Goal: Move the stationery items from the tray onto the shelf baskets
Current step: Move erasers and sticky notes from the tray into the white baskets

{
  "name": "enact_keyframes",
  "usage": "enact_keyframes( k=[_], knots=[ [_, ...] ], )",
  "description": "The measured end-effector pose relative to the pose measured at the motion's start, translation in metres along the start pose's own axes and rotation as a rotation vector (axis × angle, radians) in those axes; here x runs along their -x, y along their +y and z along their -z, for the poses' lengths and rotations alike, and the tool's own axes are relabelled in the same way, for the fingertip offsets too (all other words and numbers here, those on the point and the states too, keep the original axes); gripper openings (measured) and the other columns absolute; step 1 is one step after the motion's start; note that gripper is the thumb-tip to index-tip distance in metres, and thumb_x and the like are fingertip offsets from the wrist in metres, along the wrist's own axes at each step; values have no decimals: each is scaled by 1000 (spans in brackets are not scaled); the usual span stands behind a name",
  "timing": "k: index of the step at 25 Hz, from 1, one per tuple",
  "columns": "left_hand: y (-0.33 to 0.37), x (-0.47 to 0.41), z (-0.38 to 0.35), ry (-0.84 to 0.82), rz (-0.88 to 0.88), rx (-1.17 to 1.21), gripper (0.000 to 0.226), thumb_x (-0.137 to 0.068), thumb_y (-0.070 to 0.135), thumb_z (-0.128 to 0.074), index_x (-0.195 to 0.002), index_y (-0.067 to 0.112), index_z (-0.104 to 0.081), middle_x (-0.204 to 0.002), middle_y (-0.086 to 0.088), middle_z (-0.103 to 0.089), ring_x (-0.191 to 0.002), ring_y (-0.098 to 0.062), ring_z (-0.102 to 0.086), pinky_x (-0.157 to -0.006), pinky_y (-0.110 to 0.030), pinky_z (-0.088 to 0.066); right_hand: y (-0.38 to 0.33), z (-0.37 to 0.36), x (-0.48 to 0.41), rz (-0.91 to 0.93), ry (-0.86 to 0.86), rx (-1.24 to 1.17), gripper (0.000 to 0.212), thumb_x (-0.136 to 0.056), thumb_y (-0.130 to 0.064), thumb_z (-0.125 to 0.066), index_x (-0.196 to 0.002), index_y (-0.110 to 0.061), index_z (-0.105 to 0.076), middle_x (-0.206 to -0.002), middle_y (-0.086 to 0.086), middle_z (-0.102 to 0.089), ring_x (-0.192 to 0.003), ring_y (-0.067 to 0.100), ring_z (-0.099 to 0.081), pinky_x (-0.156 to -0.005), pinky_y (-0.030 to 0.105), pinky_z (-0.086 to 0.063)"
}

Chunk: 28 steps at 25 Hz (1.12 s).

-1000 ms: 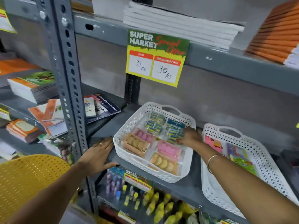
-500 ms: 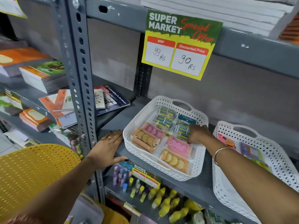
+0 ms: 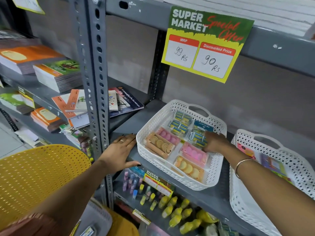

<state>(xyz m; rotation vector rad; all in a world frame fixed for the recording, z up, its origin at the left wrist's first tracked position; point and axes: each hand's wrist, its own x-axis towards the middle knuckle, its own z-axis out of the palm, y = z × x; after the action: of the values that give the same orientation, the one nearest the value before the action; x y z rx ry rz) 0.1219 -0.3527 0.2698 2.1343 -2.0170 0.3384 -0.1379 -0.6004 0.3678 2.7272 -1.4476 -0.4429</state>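
A grey metal shelf (image 3: 129, 123) carried two white perforated baskets. The nearer basket (image 3: 150, 126) sat close to the shelf's front edge, holding flat packs of erasers in pink, orange and blue-yellow wrappers. The second white basket (image 3: 245, 137) stood just beside it to the right, partly out of frame. The left hand (image 3: 119, 151) lay flat on the shelf's front corner, touching the nearer basket's wall. Beyond the slotted upright (image 3: 92, 79), a neighbouring shelf (image 3: 46, 95) bore a stack of notebooks (image 3: 58, 74) and a loose dark booklet (image 3: 127, 101).
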Motion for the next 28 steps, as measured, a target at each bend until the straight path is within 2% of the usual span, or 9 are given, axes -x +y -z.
enact_keyframes(
  k=[2,4,7,10,17,21,23,25,28],
  knots=[
    [1,0,5,-10,1,13,98,-81,79,-19,-135,0,-44,-132,-18,-52,-118,-31,-51,-101,-43,-35,-6,6,8,45,168,-48,61,-73,-41,-70,-122,-11,-47,-116,9,-62,-105,27,-59,-98,42,-45],
    [5,1,11,-30,23,56,99,-79,78,-23,-141,1,-35,-140,-17,-43,-127,-30,-41,-107,-39,-25,-26,20,25,105,437,-237,49,-79,-38,-67,-118,-11,-53,-118,12,-63,-101,30,-62,-87,41,-52],
    [9,27,11,-7,17,47,88,-86,66,-26,-143,-1,-29,-146,-18,-35,-133,-29,-32,-110,-35,-14,-81,42,66,313,740,-587,24,-84,-27,-62,-103,-12,-62,-101,9,-69,-88,27,-65,-75,39,-55],
    [5,91,0,-18,-12,12,79,-93,60,-27,-142,-1,-27,-149,-17,-25,-137,-28,-21,-111,-39,-11,-142,41,110,646,840,-664,18,-84,-23,-55,-89,-8,-63,-84,9,-68,-78,23,-61,-68,36,-50],
    [-5,286,-45,-226,340,45,77,-94,61,-26,-141,-1,-29,-148,-18,-27,-142,-24,-3,-110,-40,-13,-282,-79,131,1114,493,-390,20,-75,-28,-63,-88,-13,-62,-81,5,-66,-83,17,-57,-65,27,-40],
    [26,383,-86,-315,478,101,77,-93,63,-26,-136,1,-40,-142,-21,-39,-137,-27,-18,-106,-42,-20,-355,-175,110,1235,160,-103,57,-51,-19,-84,-95,-19,-48,-86,2,-67,-85,18,-61,-55,25,-48],
    [43,425,-114,-373,528,119,77,-92,63,-30,-135,2,-45,-143,-18,-38,-140,-26,-12,-108,-39,-13,-388,-223,104,1257,49,45,41,-77,-7,-66,-114,-7,-50,-113,15,-61,-109,29,-56,-79,34,-49],
    [51,449,-131,-444,548,134,76,-93,64,-27,-134,4,-46,-143,-17,-38,-139,-27,-17,-109,-39,-9,-407,-257,97,1319,-107,145,40,-90,1,-40,-130,-1,-43,-137,19,-45,-128,32,-40,-100,43,-37],
    [51,475,-156,-491,590,171,77,-94,64,-19,-135,4,-44,-141,-19,-41,-131,-34,-36,-107,-43,-17,-436,-313,87,1308,-111,220,51,-86,5,-40,-136,-6,-35,-141,17,-40,-131,32,-37,-98,46,-42]
  ],
)
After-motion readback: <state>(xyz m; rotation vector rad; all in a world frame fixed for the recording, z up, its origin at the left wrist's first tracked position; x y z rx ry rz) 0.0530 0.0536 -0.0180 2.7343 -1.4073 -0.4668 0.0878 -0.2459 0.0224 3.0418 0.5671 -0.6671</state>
